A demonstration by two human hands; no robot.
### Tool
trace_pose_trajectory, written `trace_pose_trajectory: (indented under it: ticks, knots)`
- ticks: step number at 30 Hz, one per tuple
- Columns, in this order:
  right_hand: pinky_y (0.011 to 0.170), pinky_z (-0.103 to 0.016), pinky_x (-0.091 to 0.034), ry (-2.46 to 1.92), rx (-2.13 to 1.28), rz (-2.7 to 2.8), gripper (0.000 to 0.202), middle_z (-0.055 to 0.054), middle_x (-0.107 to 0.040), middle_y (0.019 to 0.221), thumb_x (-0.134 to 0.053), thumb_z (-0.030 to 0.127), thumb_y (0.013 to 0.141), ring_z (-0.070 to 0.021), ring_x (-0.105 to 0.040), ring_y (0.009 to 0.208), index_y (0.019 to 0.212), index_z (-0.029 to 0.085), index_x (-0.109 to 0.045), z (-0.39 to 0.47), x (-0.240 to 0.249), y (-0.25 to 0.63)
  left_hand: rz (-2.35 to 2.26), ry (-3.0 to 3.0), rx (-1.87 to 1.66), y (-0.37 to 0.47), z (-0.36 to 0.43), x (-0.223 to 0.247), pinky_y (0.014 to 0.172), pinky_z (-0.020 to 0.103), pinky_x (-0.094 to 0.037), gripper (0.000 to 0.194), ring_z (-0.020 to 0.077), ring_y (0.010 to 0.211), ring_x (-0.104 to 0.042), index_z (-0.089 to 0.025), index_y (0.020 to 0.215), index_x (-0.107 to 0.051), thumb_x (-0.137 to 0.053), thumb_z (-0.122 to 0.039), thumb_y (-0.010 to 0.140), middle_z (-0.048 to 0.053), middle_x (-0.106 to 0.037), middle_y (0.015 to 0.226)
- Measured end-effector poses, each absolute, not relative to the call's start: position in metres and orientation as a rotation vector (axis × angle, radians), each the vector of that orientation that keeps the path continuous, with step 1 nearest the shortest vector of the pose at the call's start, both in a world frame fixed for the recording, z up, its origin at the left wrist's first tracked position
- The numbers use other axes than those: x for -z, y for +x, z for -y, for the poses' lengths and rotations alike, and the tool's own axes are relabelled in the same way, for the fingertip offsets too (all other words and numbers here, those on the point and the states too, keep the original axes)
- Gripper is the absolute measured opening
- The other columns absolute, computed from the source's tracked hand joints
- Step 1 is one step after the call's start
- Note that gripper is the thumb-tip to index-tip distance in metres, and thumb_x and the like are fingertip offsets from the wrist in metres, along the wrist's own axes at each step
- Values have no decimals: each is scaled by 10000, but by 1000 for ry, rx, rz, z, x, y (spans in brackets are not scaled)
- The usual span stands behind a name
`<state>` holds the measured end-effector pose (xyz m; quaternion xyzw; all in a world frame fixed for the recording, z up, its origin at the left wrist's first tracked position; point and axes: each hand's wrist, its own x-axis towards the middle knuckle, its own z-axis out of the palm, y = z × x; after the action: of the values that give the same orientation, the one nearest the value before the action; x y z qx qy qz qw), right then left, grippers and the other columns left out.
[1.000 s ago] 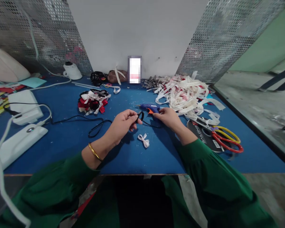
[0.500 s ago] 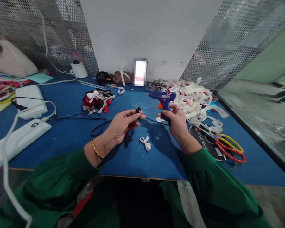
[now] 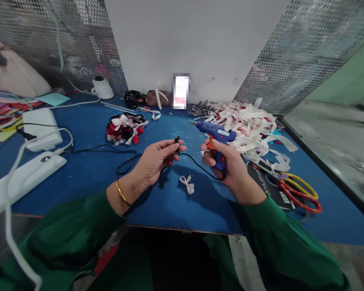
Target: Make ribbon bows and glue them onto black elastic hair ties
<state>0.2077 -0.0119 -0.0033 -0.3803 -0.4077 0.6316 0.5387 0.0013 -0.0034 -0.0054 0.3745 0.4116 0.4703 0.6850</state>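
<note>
My left hand (image 3: 157, 159) pinches a small black piece (image 3: 177, 142) upright between thumb and fingers; its exact kind is hard to make out. My right hand (image 3: 230, 169) is wrapped round the handle of a blue hot glue gun (image 3: 216, 131), with fingers at its orange trigger (image 3: 210, 142). The gun's metal nozzle points left, above and to the right of the black piece, apart from it. A black cord (image 3: 197, 161) runs from the gun's handle towards my left hand. Between and below both hands, a small white ribbon bow (image 3: 187, 184) lies on the blue table (image 3: 170, 212).
A pile of red, black and white bows (image 3: 125, 128) sits to the left. White ribbon pieces (image 3: 245, 121) heap up at back right, near red-and-yellow-handled scissors (image 3: 300, 194). A white power strip (image 3: 27, 182) lies at left. A lit phone (image 3: 181, 91) leans against the back panel.
My right hand has moved right and slightly down with the glue gun, and its fingers have shifted onto the trigger. My left hand keeps the black piece in nearly the same place.
</note>
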Motion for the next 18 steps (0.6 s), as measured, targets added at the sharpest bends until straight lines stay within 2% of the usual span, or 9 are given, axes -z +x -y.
trace_pose_trajectory:
  ticks: [4, 7, 10, 14, 18]
  knots:
    - [531, -263, -477, -963, -1198, 1213, 225, -21, -701, 805, -741, 384, 802, -117, -591, 565, 904, 193, -679, 22, 4, 197, -916, 857, -1104, 1, 3, 4, 593, 167, -507, 281, 79, 672, -670, -165, 1014, -772, -820, -199, 739, 69, -777, 999]
    - [558, -306, -491, -1064, -954, 1396, 252, -19, -681, 744, -727, 436, 812, -149, -589, 567, 902, 205, -679, 31, 7, 192, -929, 892, -1160, 1, 1, 4, 643, 203, -535, 325, 104, 709, -690, -177, 1043, -763, -822, -197, 724, 66, -776, 1022]
    - [585, -329, -505, -1122, -812, 1506, 271, -37, -688, 783, -696, 488, 841, -176, -608, 621, 901, 224, -677, 36, 14, 192, -978, 943, -1209, 0, 1, 3, 642, 220, -528, 337, 118, 715, -693, -183, 1059, -763, -818, -237, 730, 67, -776, 1023]
    - [678, -327, -521, -1142, -745, 1679, 240, -36, -697, 830, -683, 461, 874, -182, -639, 709, 943, 231, -670, 36, 22, 197, -1026, 1022, -1249, -1, 2, 0, 607, 224, -493, 315, 129, 695, -686, -190, 1058, -775, -791, -257, 750, 53, -779, 953]
    - [657, -294, -496, -1138, -679, 1723, 207, -11, -677, 804, -683, 437, 884, -159, -620, 686, 925, 236, -652, 36, 24, 199, -1053, 1090, -1283, 0, 3, -1, 579, 234, -465, 311, 143, 683, -682, -193, 1067, -777, -770, -252, 761, 44, -773, 893]
